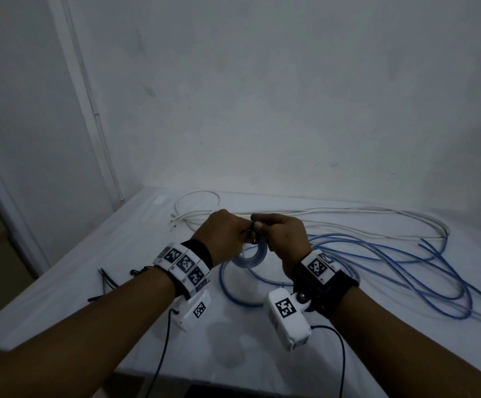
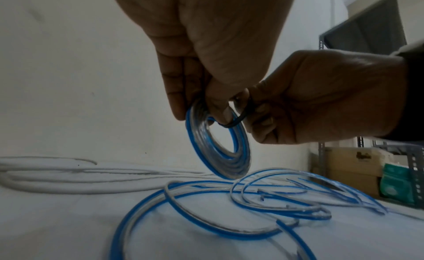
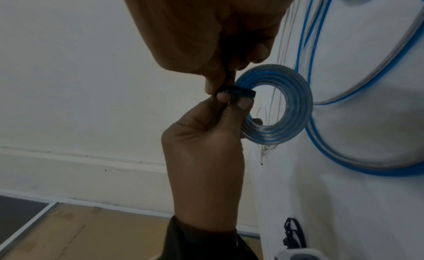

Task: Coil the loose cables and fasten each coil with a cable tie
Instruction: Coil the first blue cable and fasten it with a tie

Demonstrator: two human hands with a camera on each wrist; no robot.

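A small flat coil of blue-and-clear cable (image 1: 251, 254) (image 2: 219, 146) (image 3: 283, 108) hangs in the air between both hands, above the white table (image 1: 118, 248). My left hand (image 1: 246, 235) (image 2: 201, 108) (image 3: 243, 108) grips the coil's top edge, thumb against a black cable tie (image 1: 253, 227) (image 2: 238, 119) (image 3: 239, 92) looped round the coil there. My right hand (image 1: 258, 226) (image 2: 259, 117) (image 3: 218, 88) pinches the tie's free part. The rest of the blue cable (image 1: 382, 262) (image 2: 206, 226) trails loose over the table. A white cable (image 1: 334, 215) (image 2: 69, 178) lies loose behind it.
Several spare black cable ties (image 1: 107, 280) (image 3: 293, 231) lie on the table's left part, near its edge. Walls close in behind and to the left. Beyond the table's right end stand a metal shelf (image 2: 413, 173) and cardboard boxes (image 2: 353, 166).
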